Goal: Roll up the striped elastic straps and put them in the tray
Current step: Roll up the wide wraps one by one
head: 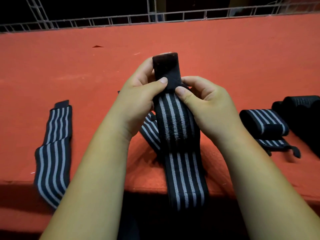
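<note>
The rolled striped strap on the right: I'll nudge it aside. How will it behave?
Probably soft and light: the rolled strap is woven elastic. Being round, it may roll when pushed, though its loose tail on the red table would likely drag or unwind.

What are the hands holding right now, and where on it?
One striped strap, pinched where the stripes meet its plain black end: left hand on the left side, right hand on the right.

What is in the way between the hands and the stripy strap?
Nothing visible. The left hand and the right hand both pinch the striped elastic strap directly, just below its black end.
</note>
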